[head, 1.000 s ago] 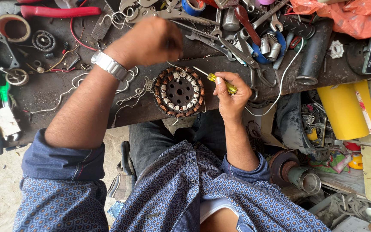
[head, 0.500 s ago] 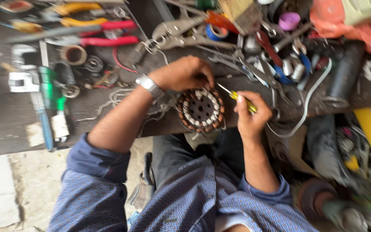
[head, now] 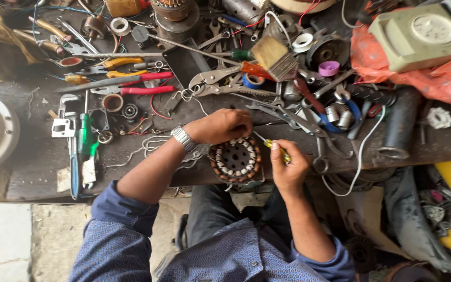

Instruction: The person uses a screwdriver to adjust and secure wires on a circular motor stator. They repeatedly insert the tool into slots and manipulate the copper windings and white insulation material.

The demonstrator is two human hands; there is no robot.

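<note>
The round copper-wound motor stator with its dark slotted steel core [head: 235, 159] sat at the near edge of the dark, grimy workbench [head: 37, 172], directly over the person's lap, and the work on it looked to be mid-way: the coils were seated all round the ring, yet loose pale wire [head: 147, 149] trailed off at nine o'clock, so tidying or tying seemed left to do. The left hand [head: 224, 125] lay curled over the stator's twelve o'clock rim, fingers bent and pressing on it. The right hand [head: 288, 168] at three o'clock was closed round a yellow-handled screwdriver [head: 276, 150], whose thin shaft pointed toward the stator's upper rim; whether the tip touched the winding I could not tell.

Room was tight. The stator stood right at the bench lip, with a drop to the lap at six o'clock. At three o'clock a steel wrench ring [head: 320, 164] and a white cable [head: 360, 156] lay just beside the right hand. Beyond, at twelve o'clock, steel pliers [head: 220, 82] and red-handled cutters [head: 144, 83] crowded close, with a paintbrush [head: 273, 57] farther back. At nine o'clock a green-handled tool [head: 83, 138] lay well apart, the barest stretch of bench between.
</note>
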